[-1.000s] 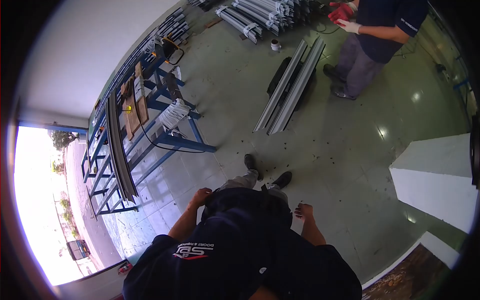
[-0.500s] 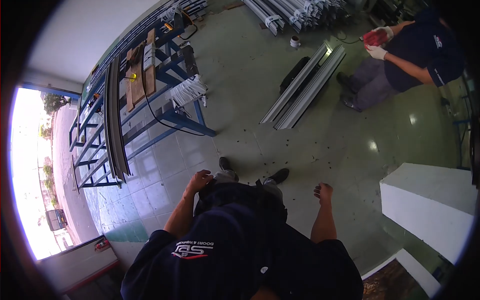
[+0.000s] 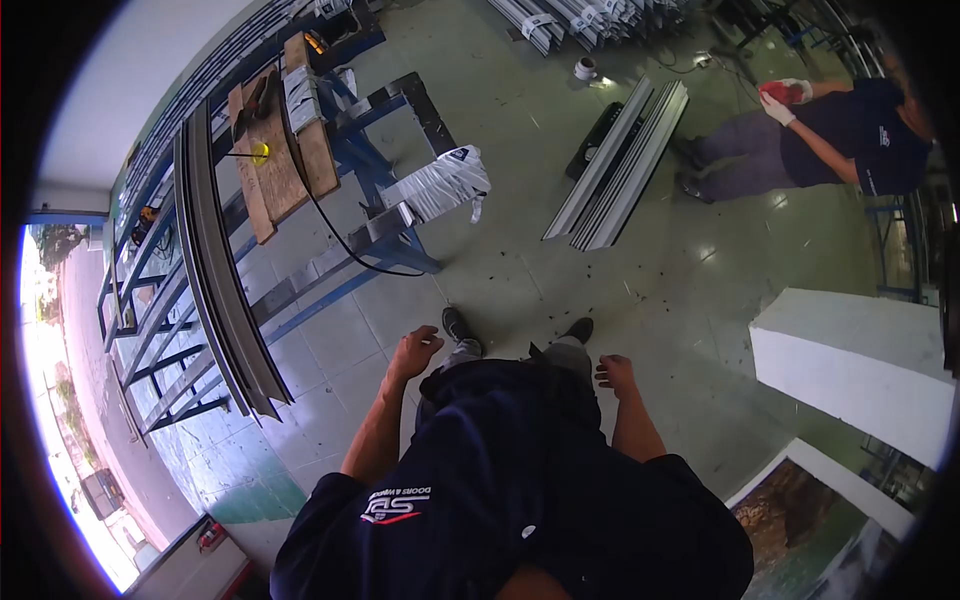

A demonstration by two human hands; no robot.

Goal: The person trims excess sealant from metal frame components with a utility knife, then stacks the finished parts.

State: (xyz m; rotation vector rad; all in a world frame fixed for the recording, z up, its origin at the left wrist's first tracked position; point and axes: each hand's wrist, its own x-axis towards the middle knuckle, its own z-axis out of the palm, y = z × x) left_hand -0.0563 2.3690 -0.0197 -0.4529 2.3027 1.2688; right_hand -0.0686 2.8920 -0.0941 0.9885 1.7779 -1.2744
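My left hand [image 3: 415,352] hangs in front of my left hip, its fingers loosely bent and apart with nothing in them. Nearest to it is the blue metal work stand [image 3: 410,250], which it does not touch. On the stand lie long dark metal profiles [image 3: 215,270] and a wooden board [image 3: 262,185]. At my right side hangs my right hand [image 3: 616,374], likewise bare, with loosely curled, slightly parted fingers. Only the floor [image 3: 680,390] is close around it.
Light metal profiles [image 3: 628,170] lie ahead on the floor, with wrapped bundles [image 3: 575,22] farther back. A co-worker [image 3: 790,135] in white gloves holds something red [image 3: 783,93] at the right. A white block [image 3: 850,360] stands to my right. A black cable [image 3: 345,245] droops off the stand.
I have stepped forward, so the work stand and its profiles appear nearer. My right hand has swung in closer to my body. The co-worker still holds the red thing.
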